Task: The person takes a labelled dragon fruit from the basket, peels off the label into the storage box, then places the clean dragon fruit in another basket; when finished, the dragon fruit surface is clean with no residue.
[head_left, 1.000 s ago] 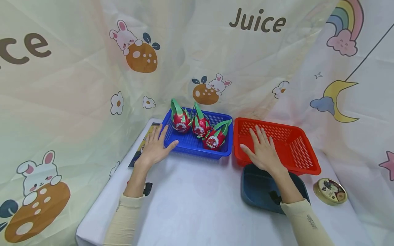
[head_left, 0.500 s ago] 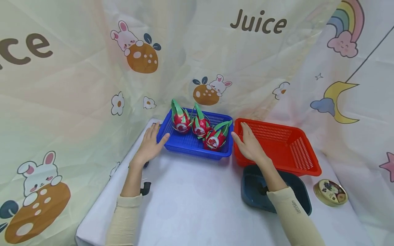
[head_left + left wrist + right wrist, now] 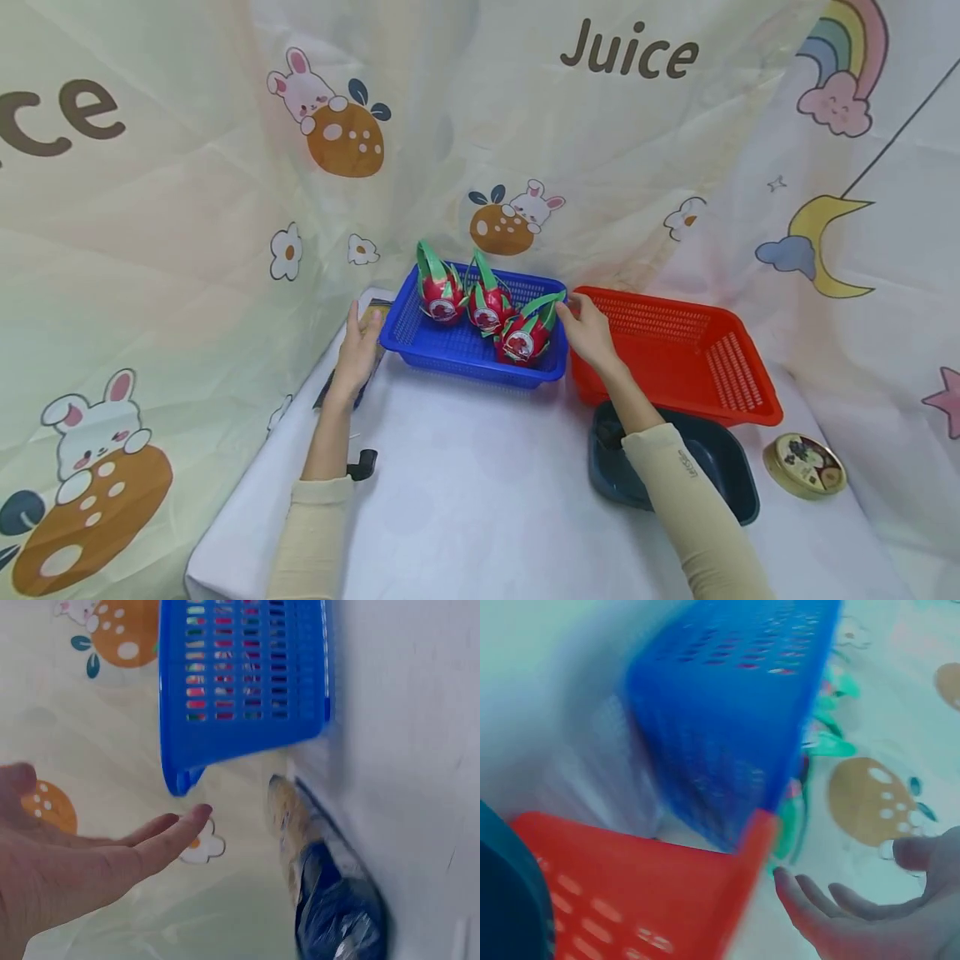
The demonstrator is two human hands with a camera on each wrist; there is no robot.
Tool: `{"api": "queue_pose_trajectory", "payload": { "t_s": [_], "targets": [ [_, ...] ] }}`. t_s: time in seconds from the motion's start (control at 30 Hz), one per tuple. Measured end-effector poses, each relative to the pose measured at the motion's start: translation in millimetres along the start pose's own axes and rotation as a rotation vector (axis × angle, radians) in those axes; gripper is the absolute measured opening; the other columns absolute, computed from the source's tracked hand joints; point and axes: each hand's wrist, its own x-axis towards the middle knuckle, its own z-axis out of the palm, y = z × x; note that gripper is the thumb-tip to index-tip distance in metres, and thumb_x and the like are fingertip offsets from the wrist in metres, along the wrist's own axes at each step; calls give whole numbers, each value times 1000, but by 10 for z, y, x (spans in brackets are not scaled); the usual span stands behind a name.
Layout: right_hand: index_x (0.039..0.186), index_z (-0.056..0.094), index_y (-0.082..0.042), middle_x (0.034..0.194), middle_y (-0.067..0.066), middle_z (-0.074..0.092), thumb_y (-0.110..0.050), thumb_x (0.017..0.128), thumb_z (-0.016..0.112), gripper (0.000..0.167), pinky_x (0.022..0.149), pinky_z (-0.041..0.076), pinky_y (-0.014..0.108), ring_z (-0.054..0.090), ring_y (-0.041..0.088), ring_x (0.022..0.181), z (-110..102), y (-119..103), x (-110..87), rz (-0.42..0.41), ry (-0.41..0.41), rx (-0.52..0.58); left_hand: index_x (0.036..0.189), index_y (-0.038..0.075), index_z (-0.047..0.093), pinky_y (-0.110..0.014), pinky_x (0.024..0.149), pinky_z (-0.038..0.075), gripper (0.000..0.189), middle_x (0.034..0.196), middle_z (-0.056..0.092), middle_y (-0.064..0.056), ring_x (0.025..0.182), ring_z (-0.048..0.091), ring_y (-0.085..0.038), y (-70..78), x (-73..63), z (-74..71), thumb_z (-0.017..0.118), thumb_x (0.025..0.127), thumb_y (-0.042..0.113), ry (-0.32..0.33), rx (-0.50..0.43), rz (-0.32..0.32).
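- Left hand (image 3: 357,354): grip apart, just beside left end of blue basket (image 3: 468,367)
- Right hand (image 3: 591,333): grip apart, near right end
- blue basket on desk (image 3: 487,492), three dragon fruits (image 3: 486,318) inside

Head view, white cloth-covered surface (image 3: 480,508) fills lower middle. Dark teal rounded-rectangular tub (image 3: 717,460) lower right of centre, partly covered. Round gold tin with fruit-print lid (image 3: 806,465) near right edge of surface, just beside the tub, apart from it. Shiny blue-and-tan packet (image 3: 341,907) lies at lower middle of left wrist view; print too blurred to read.

Pale fabric backdrop (image 3: 187,275) hangs behind, creased. Prints: brown "Juice" lettering (image 3: 628,50) top right of centre, rainbow with pink cloud (image 3: 846,71) upper right, yellow crescent moon (image 3: 821,246) below it, pink star (image 3: 947,404) at right edge.
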Motion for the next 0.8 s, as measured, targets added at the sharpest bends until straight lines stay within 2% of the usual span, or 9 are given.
{"api": "queue_pose_trajectory", "payload": {
  "t_s": [0.13,0.27,0.37,0.5,0.6,0.67,0.8],
  "targets": [
    [156,40,2,150,24,53,-41,113,41,61,110,46,58,53,42,135,92,22,126,46,28,15,168,26,-11,-54,122,34,90,168,24,-24,148,40,-42,5,-14,21,39,104,67,35,-279,-80],
    [156,41,3,147,25,55,-38,114,40,59,110,48,54,58,40,131,123,-9,207,125,-7,114,168,19,-6,-47,119,41,83,166,29,-25,146,43,-37,-34,3,35,42,109,53,54,-528,-160],
    [157,38,6,152,27,51,-37,113,43,61,109,50,51,56,39,135,117,-83,260,210,-54,231,168,11,7,-48,118,42,75,164,32,-27,147,43,-36,-106,32,29,44,111,41,93,-706,-221],
    [158,32,8,153,27,49,-30,112,48,62,109,51,47,52,38,139,105,-156,349,334,-96,422,165,2,20,-47,116,44,65,161,39,-26,146,45,-34,-228,69,24,46,112,28,131,-866,-284],
    [158,30,9,151,29,51,-20,111,51,60,111,50,45,54,38,138,112,-158,408,393,-117,527,164,1,23,-45,116,44,60,162,40,-22,148,44,-31,-323,89,34,46,112,18,137,-971,-313],
    [157,31,11,151,30,50,-15,110,52,58,111,50,44,55,39,137,119,-147,426,407,-126,548,163,1,26,-43,116,44,58,163,38,-20,148,43,-29,-375,104,49,48,111,11,134,-1026,-322],
    [148,48,11,148,27,55,-11,107,58,48,108,51,43,59,37,132,132,-117,424,435,-121,513,163,3,31,-37,112,48,60,164,37,-14,145,45,-25,-432,125,90,54,107,3,142,-1052,-334]
  ]
}}
